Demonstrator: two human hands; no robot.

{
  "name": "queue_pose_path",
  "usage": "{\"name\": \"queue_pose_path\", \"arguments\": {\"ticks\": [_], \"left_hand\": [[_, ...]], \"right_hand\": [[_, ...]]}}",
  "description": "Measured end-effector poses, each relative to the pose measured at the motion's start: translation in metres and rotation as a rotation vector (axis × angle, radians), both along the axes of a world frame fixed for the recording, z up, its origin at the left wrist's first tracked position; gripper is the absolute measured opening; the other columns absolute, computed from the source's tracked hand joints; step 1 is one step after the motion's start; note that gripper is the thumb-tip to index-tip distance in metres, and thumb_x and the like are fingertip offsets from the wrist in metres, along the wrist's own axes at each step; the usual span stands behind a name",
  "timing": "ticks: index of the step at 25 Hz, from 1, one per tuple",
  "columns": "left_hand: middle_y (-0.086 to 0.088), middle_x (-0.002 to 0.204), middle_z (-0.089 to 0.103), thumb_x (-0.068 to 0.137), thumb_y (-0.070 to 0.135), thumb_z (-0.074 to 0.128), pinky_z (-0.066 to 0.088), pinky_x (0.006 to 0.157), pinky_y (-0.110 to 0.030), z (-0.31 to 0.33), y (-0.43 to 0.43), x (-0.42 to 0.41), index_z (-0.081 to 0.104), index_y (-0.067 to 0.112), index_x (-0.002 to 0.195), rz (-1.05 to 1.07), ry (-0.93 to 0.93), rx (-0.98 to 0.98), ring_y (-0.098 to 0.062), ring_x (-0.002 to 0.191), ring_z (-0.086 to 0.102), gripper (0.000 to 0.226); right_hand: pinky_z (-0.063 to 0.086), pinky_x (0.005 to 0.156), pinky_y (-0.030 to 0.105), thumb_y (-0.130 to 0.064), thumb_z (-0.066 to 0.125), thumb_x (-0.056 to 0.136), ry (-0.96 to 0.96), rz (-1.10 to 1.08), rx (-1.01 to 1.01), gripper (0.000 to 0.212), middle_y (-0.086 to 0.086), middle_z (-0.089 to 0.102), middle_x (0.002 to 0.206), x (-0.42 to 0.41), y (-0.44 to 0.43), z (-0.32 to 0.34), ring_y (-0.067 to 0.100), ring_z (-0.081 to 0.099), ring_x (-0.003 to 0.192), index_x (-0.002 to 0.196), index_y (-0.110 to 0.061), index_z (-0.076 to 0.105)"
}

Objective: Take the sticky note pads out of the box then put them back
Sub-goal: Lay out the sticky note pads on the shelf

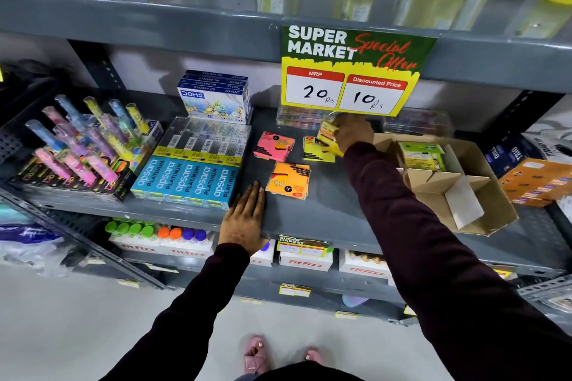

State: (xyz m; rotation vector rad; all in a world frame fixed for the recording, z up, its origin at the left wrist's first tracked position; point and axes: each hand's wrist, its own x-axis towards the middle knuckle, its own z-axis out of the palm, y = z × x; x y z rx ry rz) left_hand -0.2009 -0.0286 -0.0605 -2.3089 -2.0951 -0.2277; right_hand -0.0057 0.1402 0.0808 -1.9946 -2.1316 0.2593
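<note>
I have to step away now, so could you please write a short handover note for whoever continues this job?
Left hand: flat on the shelf edge, empty.
Right hand: gripping a yellow pad above the shelf, beside the yellow pad lying flat.
Already out on the shelf: pink pad and orange pad.
The cardboard box on the right holds a green pack.
Left: finish emptying the box if more pads remain, then return all pads.

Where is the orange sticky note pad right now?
The orange sticky note pad lies flat on the grey shelf, just right of the left hand, below the pink pad.
</note>
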Motion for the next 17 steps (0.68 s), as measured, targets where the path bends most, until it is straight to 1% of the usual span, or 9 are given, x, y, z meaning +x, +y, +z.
{"name": "queue_pose_path", "arguments": {"ticks": [2, 4, 5, 7, 9, 11, 13, 16, 17], "left_hand": [[-0.020, 0.141, 0.041, 0.044, 0.032, 0.080, 0.030, 0.102, -0.046, 0.000, 0.000, 0.000, 0.039, -0.004, 0.135, -0.002, 0.009, 0.004, -0.033, 0.125, 0.045, 0.106], [-0.021, 0.140, 0.043, 0.043, 0.037, 0.081, 0.031, 0.102, -0.047, 0.001, 0.000, 0.000, 0.041, -0.005, 0.134, -0.009, 0.013, 0.005, -0.034, 0.125, 0.046, 0.107], [-0.021, 0.140, 0.043, 0.043, 0.038, 0.080, 0.032, 0.102, -0.048, 0.001, 0.001, 0.000, 0.041, -0.005, 0.133, -0.011, 0.013, 0.001, -0.034, 0.125, 0.045, 0.108], [-0.021, 0.141, 0.043, 0.042, 0.037, 0.080, 0.033, 0.102, -0.047, 0.001, 0.002, -0.001, 0.040, -0.004, 0.134, -0.009, -0.007, -0.001, -0.033, 0.127, 0.043, 0.108], [-0.021, 0.141, 0.042, 0.042, 0.035, 0.080, 0.034, 0.103, -0.046, 0.000, 0.003, -0.001, 0.039, -0.004, 0.134, -0.006, -0.038, -0.002, -0.033, 0.128, 0.042, 0.108], [-0.021, 0.142, 0.041, 0.043, 0.036, 0.079, 0.035, 0.103, -0.045, -0.001, 0.002, -0.001, 0.038, -0.004, 0.135, -0.005, -0.043, -0.005, -0.033, 0.129, 0.041, 0.109], [-0.021, 0.142, 0.041, 0.044, 0.036, 0.079, 0.036, 0.103, -0.044, 0.000, 0.001, -0.001, 0.038, -0.004, 0.135, -0.004, -0.044, -0.003, -0.032, 0.128, 0.042, 0.108], [-0.021, 0.140, 0.043, 0.046, 0.034, 0.078, 0.038, 0.100, -0.046, 0.001, 0.000, 0.000, 0.040, -0.004, 0.135, 0.001, -0.037, 0.009, -0.033, 0.125, 0.046, 0.104], [-0.021, 0.140, 0.043, 0.049, 0.034, 0.078, 0.038, 0.100, -0.046, 0.002, 0.000, 0.000, 0.040, -0.004, 0.134, 0.000, -0.028, 0.017, -0.033, 0.124, 0.046, 0.101]], "right_hand": [[0.048, 0.097, 0.044, -0.002, 0.042, 0.095, -0.057, 0.007, 0.096, 0.032, 0.025, 0.061, 0.126, -0.010, -0.008, -0.008, 0.041, 0.057, 0.118, 0.120, -0.002, 0.061], [0.049, 0.095, 0.045, 0.002, 0.040, 0.094, -0.147, 0.078, 0.084, 0.032, 0.029, 0.062, 0.123, -0.016, -0.017, -0.027, 0.041, 0.058, 0.116, 0.119, 0.004, 0.060], [0.049, 0.095, 0.044, 0.003, 0.041, 0.093, -0.166, 0.121, 0.059, 0.033, 0.029, 0.062, 0.122, -0.016, -0.020, -0.038, 0.041, 0.059, 0.115, 0.120, 0.003, 0.060], [0.050, 0.096, 0.043, 0.002, 0.046, 0.090, -0.119, 0.192, 0.016, 0.038, 0.025, 0.062, 0.125, -0.011, -0.019, -0.057, 0.039, 0.060, 0.115, 0.125, -0.007, 0.059], [0.050, 0.100, 0.041, -0.002, 0.054, 0.088, -0.062, 0.244, -0.025, 0.040, 0.018, 0.060, 0.131, -0.005, -0.011, -0.070, 0.036, 0.058, 0.118, 0.127, -0.013, 0.058], [0.045, 0.106, 0.040, -0.008, 0.061, 0.087, -0.037, 0.256, -0.064, 0.045, 0.015, 0.053, 0.139, -0.002, -0.002, -0.072, 0.035, 0.052, 0.125, 0.131, -0.014, 0.054], [0.039, 0.112, 0.040, -0.013, 0.068, 0.085, -0.039, 0.255, -0.112, 0.060, 0.015, 0.041, 0.148, 0.000, 0.009, -0.067, 0.034, 0.041, 0.135, 0.140, -0.011, 0.043], [0.026, 0.120, 0.039, -0.023, 0.074, 0.080, -0.074, 0.273, -0.274, 0.089, 0.014, 0.019, 0.159, 0.004, 0.028, -0.060, 0.031, 0.021, 0.146, 0.149, -0.008, 0.021], [0.023, 0.121, 0.038, -0.026, 0.076, 0.079, -0.083, 0.274, -0.343, 0.096, 0.013, 0.014, 0.160, 0.005, 0.034, -0.058, 0.029, 0.018, 0.147, 0.151, -0.008, 0.015]]}}
